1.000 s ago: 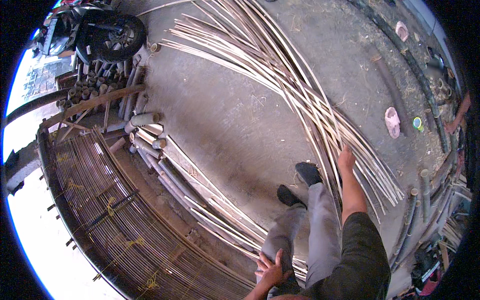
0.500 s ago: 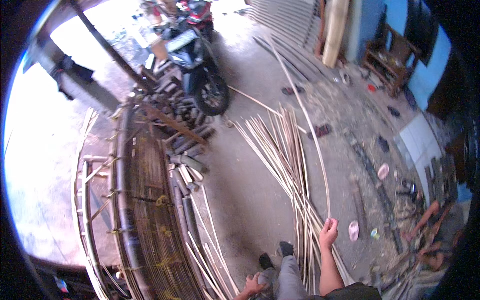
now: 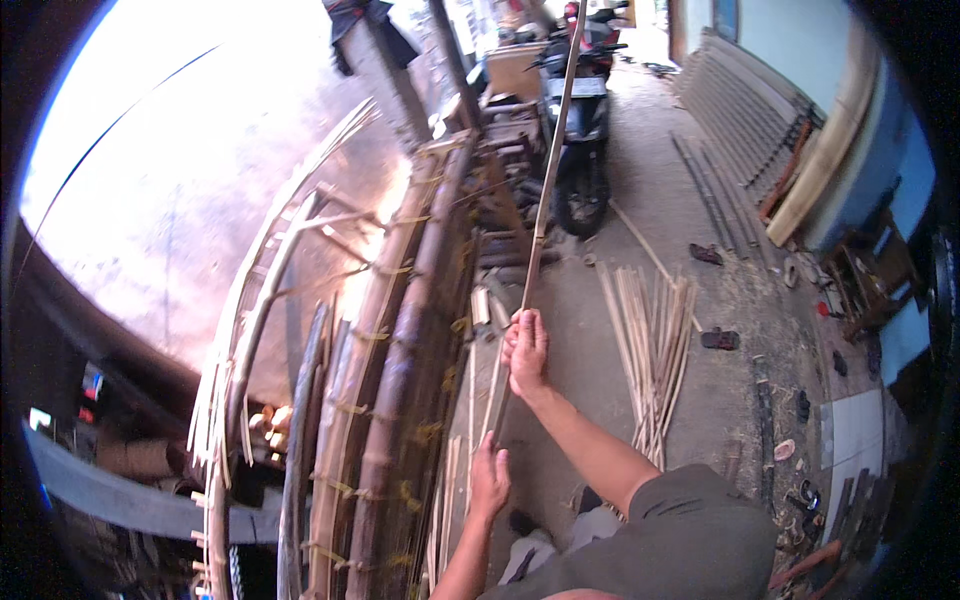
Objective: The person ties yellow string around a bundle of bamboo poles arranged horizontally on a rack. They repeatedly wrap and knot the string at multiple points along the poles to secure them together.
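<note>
My right hand (image 3: 528, 352) is closed round a long, thin bamboo strip (image 3: 557, 140), which rises steeply past the top of the view. Below that grip, the strip slants down to my left hand (image 3: 489, 478), whose fingers appear closed on its lower part, though the contact is small and partly hidden. Just left of both hands stands a long rack of dark bamboo poles (image 3: 385, 440) tied with yellow cord. A fanned bundle of pale bamboo strips (image 3: 652, 350) lies on the floor to my right.
A motorbike (image 3: 580, 150) stands ahead beside stacked bamboo pieces (image 3: 505, 250). Sandals (image 3: 720, 340) and shavings lie on the floor at right, near a wooden chair (image 3: 872, 275). A curved bamboo frame (image 3: 262, 290) is at left. Another person's limb (image 3: 808, 562) shows at lower right.
My view has turned left. My right hand has swung left with the bamboo strip, now beside the rack. My left hand has risen from near my leg to the strip's lower part.
</note>
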Demonstrator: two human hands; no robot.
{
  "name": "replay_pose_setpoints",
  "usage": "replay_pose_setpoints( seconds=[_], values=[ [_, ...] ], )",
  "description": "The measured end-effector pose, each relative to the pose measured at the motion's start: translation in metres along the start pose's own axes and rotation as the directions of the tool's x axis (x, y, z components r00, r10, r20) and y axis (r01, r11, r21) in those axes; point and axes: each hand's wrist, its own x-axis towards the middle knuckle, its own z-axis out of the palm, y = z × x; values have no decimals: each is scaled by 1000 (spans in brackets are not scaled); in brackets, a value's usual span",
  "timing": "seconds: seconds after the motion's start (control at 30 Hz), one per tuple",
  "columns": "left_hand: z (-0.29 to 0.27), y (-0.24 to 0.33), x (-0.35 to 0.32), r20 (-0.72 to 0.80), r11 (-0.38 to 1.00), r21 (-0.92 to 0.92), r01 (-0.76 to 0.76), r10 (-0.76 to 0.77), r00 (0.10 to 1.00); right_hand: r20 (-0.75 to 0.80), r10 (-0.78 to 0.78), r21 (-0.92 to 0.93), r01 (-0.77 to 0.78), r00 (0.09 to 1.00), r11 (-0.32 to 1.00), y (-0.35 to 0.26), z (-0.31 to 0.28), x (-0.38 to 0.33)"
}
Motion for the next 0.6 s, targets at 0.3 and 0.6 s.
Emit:
replay_pose_setpoints(
  seconds=[0.3, 0.6],
  values=[
    [-260, -10, -187, -591, 779, 249, 576, -349, 727, 350, 531, -208, -489, 772, 847, 165, 130, -213],
    [-388, -100, -263, -539, 474, 358, 804, -598, 593, 551, 829, -790, -259, 95, 555, 208, 99, -186]
  ],
)
